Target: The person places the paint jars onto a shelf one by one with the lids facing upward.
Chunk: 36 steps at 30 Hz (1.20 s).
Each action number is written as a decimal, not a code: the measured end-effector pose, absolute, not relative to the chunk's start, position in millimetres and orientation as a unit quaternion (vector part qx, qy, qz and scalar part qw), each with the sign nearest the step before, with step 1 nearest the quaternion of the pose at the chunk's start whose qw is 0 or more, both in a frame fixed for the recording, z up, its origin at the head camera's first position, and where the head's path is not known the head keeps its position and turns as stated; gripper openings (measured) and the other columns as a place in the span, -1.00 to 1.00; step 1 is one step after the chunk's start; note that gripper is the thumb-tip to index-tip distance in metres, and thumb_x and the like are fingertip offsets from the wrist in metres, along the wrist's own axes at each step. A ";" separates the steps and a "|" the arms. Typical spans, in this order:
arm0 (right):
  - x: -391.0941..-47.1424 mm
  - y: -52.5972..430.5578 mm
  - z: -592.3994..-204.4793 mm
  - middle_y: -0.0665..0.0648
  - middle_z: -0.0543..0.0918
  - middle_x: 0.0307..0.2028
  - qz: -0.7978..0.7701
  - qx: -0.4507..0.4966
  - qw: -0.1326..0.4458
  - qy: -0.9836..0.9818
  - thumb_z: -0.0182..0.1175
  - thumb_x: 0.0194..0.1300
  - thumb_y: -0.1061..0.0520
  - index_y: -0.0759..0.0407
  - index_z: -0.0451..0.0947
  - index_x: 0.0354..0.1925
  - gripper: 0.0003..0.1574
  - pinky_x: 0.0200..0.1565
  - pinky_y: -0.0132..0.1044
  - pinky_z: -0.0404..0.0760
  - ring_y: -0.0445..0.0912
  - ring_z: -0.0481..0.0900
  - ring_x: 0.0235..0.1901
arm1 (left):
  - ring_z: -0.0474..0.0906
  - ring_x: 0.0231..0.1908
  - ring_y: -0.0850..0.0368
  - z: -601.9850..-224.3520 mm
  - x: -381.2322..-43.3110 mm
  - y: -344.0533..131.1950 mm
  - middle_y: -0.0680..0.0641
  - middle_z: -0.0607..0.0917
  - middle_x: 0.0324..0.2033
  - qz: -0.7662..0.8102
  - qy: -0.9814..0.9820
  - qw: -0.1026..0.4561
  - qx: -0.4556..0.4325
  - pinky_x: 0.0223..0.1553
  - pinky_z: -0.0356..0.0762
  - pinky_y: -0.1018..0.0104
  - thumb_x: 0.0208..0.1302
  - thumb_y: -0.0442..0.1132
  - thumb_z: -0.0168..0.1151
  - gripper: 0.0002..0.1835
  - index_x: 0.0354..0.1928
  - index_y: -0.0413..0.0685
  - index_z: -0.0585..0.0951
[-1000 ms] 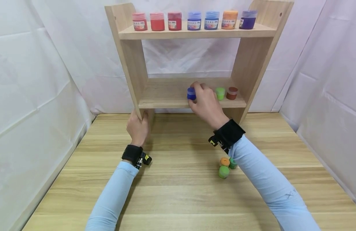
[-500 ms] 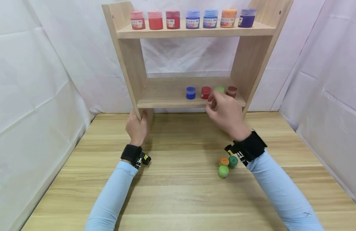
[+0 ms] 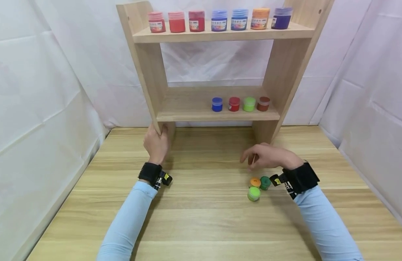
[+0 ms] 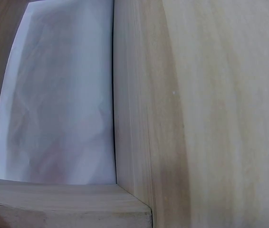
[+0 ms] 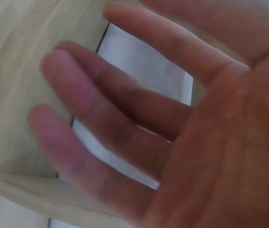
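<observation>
My left hand [image 3: 156, 144] grips the lower left side panel of a wooden shelf [image 3: 217, 116], its fingers partly hidden behind the panel. Over the table, my right hand [image 3: 269, 156] hovers with loosely bent fingers and nothing between them; the right wrist view shows its bare palm. Just below that hand stand three small paint jars: an orange one [image 3: 255, 182], a dark green one [image 3: 265, 182] and a light green one [image 3: 254, 194]. On the middle board sit a blue jar [image 3: 217, 104], a red jar [image 3: 234, 104], a lime green jar [image 3: 249, 104] and a brown jar [image 3: 263, 104].
Along the top board runs a row of several larger paint jars [image 3: 196, 21] in reds, blues, orange and purple. White cloth [image 3: 51, 90] hangs behind and at both sides of the wooden table [image 3: 201, 224].
My right hand has let go of the blue jar, leaving it on the middle board, and has come down and right to above the table jars. The left hand keeps its grip.
</observation>
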State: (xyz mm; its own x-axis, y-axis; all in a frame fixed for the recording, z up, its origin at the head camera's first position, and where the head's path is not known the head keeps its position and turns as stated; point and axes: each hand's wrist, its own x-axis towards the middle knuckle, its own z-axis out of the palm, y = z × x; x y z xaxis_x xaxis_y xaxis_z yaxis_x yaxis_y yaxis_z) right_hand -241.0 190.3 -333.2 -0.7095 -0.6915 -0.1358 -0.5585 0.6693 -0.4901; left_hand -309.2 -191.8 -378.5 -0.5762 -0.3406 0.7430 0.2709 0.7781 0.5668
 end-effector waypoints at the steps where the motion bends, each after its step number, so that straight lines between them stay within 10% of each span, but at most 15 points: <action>1: -241.3 192.8 -336.0 0.04 0.63 -0.27 -0.213 -0.347 0.164 0.898 0.35 0.12 0.08 -0.01 0.60 -0.04 -0.61 -0.29 -0.25 0.52 -0.10 0.55 -0.28 | 0.35 -0.58 0.04 -378.3 -309.4 -191.4 0.01 0.40 -0.59 -0.333 -0.824 0.459 0.019 -0.62 0.19 0.11 0.29 -0.07 0.11 -0.77 -0.45 -0.04 0.45; 20: -248.1 205.2 -364.8 0.24 0.61 -0.22 -0.307 -0.350 0.339 0.817 0.42 0.01 0.19 0.29 0.58 0.02 -0.45 -0.24 -0.21 0.53 0.13 0.52 -0.18 | 0.39 -0.54 0.02 -380.6 -310.2 -193.2 -0.01 0.46 -0.54 -0.328 -0.829 0.452 0.022 -0.59 0.26 0.07 0.29 -0.06 0.09 -0.77 -0.38 -0.06 0.51; 36: -253.8 200.5 -371.5 0.27 0.59 -0.37 -0.326 -0.357 0.360 0.798 0.43 -0.05 0.26 0.35 0.61 -0.08 -0.51 -0.39 -0.38 0.46 -0.01 0.49 -0.36 | 0.38 -0.56 0.03 -379.8 -310.0 -192.5 -0.01 0.45 -0.56 -0.333 -0.822 0.461 0.015 -0.61 0.24 0.11 0.30 -0.06 0.10 -0.76 -0.41 -0.07 0.49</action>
